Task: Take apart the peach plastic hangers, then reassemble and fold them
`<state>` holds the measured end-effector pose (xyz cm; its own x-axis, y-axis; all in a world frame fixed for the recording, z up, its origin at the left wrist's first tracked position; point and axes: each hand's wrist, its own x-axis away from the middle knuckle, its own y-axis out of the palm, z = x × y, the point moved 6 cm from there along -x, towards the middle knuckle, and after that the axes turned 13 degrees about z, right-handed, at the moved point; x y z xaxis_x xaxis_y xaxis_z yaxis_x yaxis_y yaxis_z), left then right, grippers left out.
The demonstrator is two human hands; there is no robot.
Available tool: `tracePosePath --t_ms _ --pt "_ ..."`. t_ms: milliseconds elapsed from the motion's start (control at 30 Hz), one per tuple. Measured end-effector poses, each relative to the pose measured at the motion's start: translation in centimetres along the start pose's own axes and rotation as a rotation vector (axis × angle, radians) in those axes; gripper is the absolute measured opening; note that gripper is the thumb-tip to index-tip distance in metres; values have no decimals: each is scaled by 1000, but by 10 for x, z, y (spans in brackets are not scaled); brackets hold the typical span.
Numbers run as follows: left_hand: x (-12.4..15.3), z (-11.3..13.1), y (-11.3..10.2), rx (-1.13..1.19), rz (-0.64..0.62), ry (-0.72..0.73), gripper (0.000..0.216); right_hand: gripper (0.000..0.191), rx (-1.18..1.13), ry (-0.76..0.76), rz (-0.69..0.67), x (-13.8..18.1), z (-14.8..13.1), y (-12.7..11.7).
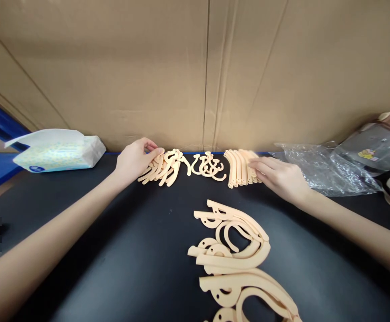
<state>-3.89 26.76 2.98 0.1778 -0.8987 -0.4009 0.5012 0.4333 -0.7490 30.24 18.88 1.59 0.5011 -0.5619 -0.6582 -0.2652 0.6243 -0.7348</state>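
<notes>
While our left hand bends its thumb and forefinger over the upper left edge of a pile of pale curved pieces, our right hand reaches in from the other side to the right end of a neat row of similar pieces. We cannot tell whether the left fingertips pinch a piece or only touch the pile. Our right fingers lie close together against the row's last pieces, where its upper end is blurred; we cannot tell whether they grip one.

Between pile and row we see small hooks lying loosely over each other. Nearer to us, well apart from both hands, folded hangers lie one beyond another on the black table, the nearest cut off by the lower edge. We have a tissue pack to the left, a crumpled clear bag to the right, and cardboard behind.
</notes>
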Motion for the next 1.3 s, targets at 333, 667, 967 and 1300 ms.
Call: tracePosePath --t_ms 333,667,967,1300 --pt "83 96 3 60 -327 571 19 31 -221 157 -76 2 4 11" --pt "108 94 18 23 -665 565 39 23 -324 238 -90 -6 -26 -16" --pt "106 97 33 184 -668 442 25 22 -603 377 -498 4 -71 -7" --pt "107 114 37 883 -692 -327 14 22 -765 629 -196 -23 -57 -27"
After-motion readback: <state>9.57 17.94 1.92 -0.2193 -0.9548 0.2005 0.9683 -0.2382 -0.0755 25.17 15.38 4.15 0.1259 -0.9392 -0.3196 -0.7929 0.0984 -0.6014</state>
